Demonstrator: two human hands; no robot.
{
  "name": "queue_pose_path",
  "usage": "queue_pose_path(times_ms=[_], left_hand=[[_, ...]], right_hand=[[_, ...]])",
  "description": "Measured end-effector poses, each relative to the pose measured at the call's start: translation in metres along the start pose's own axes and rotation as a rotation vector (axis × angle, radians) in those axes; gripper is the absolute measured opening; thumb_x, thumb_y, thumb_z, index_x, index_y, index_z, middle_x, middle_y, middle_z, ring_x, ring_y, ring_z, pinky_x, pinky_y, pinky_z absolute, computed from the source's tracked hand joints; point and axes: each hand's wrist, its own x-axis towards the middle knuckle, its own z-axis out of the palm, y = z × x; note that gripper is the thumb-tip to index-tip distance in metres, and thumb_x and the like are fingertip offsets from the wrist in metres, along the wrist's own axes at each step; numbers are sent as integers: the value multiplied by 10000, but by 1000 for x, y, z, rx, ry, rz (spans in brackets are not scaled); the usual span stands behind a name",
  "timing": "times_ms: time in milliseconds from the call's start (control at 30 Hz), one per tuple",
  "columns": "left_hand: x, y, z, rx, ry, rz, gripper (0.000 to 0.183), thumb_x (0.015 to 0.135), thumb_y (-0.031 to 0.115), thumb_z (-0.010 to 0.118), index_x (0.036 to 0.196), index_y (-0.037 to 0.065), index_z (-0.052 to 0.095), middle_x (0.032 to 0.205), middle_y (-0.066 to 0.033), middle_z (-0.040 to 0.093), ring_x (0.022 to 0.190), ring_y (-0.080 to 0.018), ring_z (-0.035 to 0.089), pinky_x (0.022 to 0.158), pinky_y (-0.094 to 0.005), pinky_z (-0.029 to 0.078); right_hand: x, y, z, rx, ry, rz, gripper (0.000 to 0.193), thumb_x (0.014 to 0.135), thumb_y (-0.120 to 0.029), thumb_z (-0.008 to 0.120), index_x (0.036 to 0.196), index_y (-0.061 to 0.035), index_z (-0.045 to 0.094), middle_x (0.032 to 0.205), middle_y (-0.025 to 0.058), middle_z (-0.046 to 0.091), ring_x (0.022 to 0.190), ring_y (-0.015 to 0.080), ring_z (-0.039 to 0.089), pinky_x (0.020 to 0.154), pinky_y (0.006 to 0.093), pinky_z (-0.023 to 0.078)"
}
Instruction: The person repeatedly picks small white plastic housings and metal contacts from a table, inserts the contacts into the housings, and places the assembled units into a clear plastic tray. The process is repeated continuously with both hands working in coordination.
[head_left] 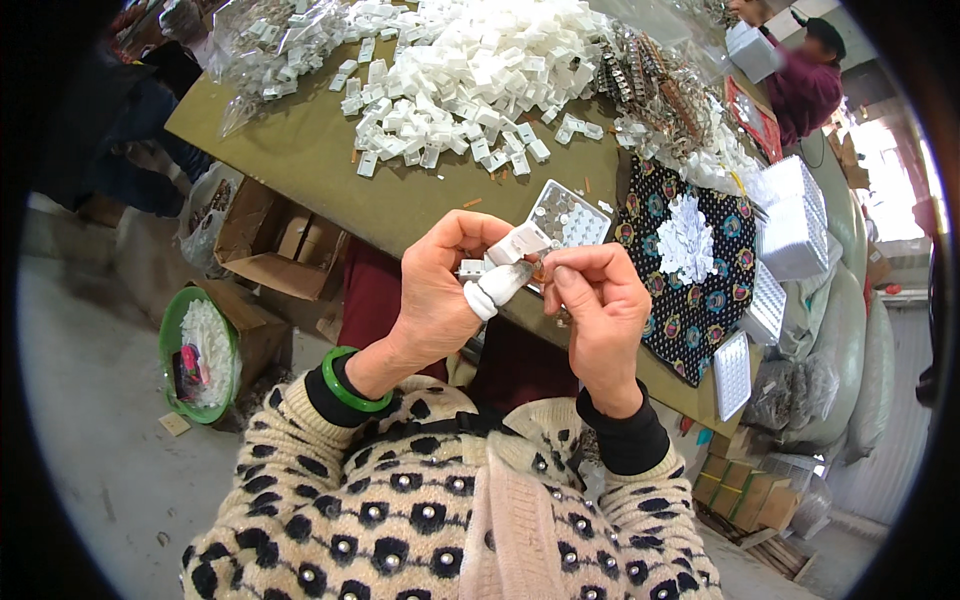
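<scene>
Pinched in my left hand [430, 290] is a small white rectangular plastic housing [522, 242], held tilted over the table's near edge. A white cover wraps that hand's thumb, and a second white piece [470, 268] shows between the fingers and palm. My right hand [610, 315] meets it with thumb and forefinger closed on small metal parts [556, 262], too small to name exactly. Just beyond the hands lies a shallow clear tray [602, 208] with small round white and metallic pieces. A large heap of similar white housings [480, 75] covers the far part of the table [290, 150].
Strips of metal parts [655, 85] lie at the far right. A dark patterned cloth [640, 235] holds white slips [687, 240]; stacked white trays [792, 225] stand beside it. Left below are an open cardboard box [262, 268] and a green basin [172, 390]. Another person [805, 90] works far right.
</scene>
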Motion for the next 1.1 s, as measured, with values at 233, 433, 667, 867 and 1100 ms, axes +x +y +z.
queue_pose_path(times_ms=[233,433,667,867,1100], left_hand=[[-7,-1,2,135,7,-7,257,846,19,739,1043,0,574,971,-81,700,814,-82,655,672,-205,535],[-9,-1,3,53,-8,-26,255,855,9,723,1049,-7,559,970,-92,695,784,-103,656,679,-230,550],[-7,-2,5,-289,24,-167,226,881,35,687,1056,6,547,966,-125,680,770,-157,673,651,-273,571],[-8,0,-2,-569,-65,-338,238,900,122,680,1084,38,554,925,-113,648,762,-204,676,633,-298,577],[-8,-8,-2,-709,-158,-396,249,900,144,687,1092,40,567,898,-102,635,752,-199,670,610,-321,577]], right_hand=[[-1,-4,0,-557,-62,-275,132,862,36,648,992,17,637,864,62,656,688,97,583,633,240,476],[-4,2,1,-19,55,38,147,841,44,655,980,23,613,850,68,648,699,86,582,637,234,475],[-10,6,-1,-557,21,-287,205,830,43,693,1025,7,638,836,62,636,675,99,600,591,220,475],[-8,4,-3,-517,5,-289,105,828,20,713,918,2,662,826,49,633,637,102,584,546,229,453],[-7,0,-10,-220,-89,-55,84,812,64,667,863,3,638,808,16,625,657,58,574,543,198,414]])
